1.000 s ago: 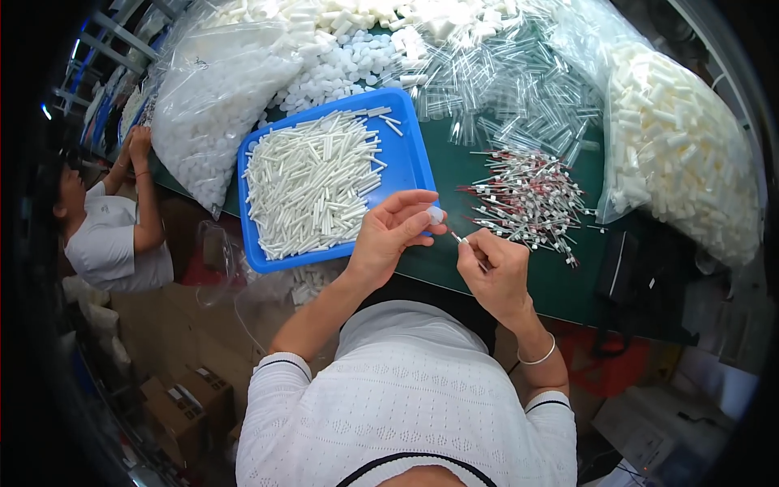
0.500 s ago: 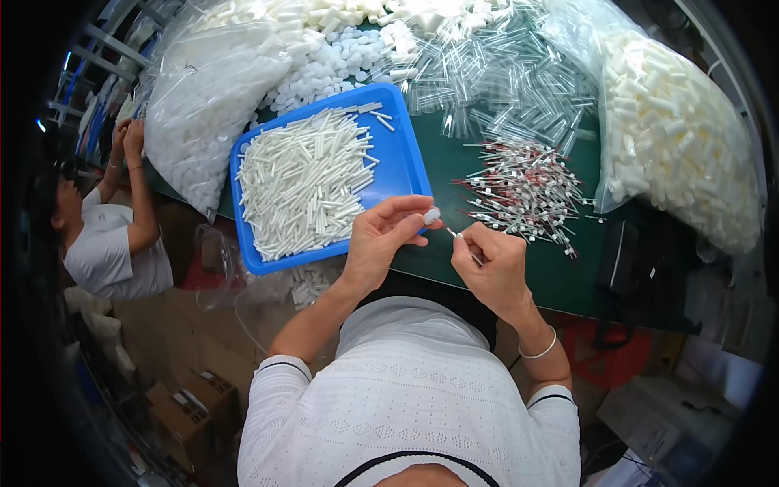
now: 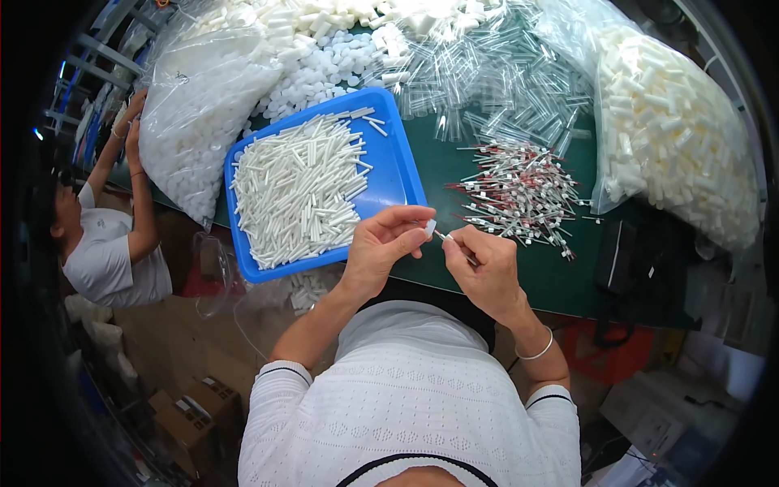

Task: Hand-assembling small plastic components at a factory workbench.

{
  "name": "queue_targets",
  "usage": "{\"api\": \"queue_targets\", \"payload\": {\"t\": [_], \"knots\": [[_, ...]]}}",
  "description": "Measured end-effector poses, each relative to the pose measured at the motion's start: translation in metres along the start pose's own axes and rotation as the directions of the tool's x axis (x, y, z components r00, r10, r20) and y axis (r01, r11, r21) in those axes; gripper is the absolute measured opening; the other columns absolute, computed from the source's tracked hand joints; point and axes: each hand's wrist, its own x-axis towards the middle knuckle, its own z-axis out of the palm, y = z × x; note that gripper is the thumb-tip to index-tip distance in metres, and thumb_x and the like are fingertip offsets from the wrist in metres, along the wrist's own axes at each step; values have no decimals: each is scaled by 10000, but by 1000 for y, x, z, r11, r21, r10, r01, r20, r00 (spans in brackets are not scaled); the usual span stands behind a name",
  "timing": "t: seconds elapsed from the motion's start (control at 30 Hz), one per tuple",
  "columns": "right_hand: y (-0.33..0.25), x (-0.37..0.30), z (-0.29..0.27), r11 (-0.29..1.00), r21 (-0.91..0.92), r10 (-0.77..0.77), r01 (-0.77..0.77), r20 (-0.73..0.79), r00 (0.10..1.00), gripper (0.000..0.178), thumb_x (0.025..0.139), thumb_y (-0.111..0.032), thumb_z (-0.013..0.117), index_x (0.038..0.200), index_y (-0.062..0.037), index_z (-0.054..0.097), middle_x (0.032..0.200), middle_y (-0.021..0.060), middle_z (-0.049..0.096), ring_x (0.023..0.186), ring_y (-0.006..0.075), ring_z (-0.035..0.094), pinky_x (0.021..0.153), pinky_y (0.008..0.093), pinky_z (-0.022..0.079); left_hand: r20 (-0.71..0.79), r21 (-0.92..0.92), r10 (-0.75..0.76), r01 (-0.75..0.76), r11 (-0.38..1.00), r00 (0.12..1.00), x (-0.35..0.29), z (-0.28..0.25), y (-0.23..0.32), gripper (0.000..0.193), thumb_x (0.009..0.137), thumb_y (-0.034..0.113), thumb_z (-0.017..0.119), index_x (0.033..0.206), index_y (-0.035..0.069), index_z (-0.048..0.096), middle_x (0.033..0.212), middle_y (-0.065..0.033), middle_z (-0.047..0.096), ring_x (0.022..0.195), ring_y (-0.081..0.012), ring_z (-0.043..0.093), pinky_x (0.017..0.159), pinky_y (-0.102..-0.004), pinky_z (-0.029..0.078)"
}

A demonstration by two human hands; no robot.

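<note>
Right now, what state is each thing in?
Left hand: pinching cap
Cap: held
Right hand: pinching stick
Stick: held, tip near cap, contact unclear
Tray: partly filled
Rods: heaped in tray
Red-white sticks: piled loose
Tubes: heaped loose
Left bag: bulging
Right bag: bulging

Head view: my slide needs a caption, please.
Left hand holds a small white piece, right hand a thin stick, near a blue tray.
</note>
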Motion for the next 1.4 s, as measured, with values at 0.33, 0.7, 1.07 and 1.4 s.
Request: {"api": "queue_targets", "payload": {"t": [0.33,0.7,1.07,1.4], "knots": [[21,1,20,986,90,-138,140,-23,990,57,884,-45,589,907,5,603,707,109,585,549,220,574,488,304,437,82,32,283,-287,958,956,3,4,-11,230,837,8,667,1057,-21,608,1050,-77,539,916,-118,546,789,-236,458],[35,14,10,794,559,-17,-238,412,911,131,892,-16,550,959,34,651,823,54,622,727,92,536,657,227,425,196,459,339,-392,798,920,-1,-9,12,220,776,114,746,970,58,657,1102,-90,557,1022,-180,526,892,-301,418],[33,7,2,462,786,68,-412,432,899,296,905,-93,534,1170,40,528,949,154,648,786,137,610,745,249,495,516,856,348,-476,-201,782,127,-84,62,91,755,43,660,846,46,663,826,-85,623,809,-236,583,720,-342,473],[28,9,-10,432,880,193,-200,126,973,308,976,-148,442,1235,18,453,1062,225,617,876,215,648,810,322,521,161,831,208,-246,499,965,56,-23,60,75,847,90,640,895,33,635,823,-41,653,668,-108,566,638,-229,448]]}}
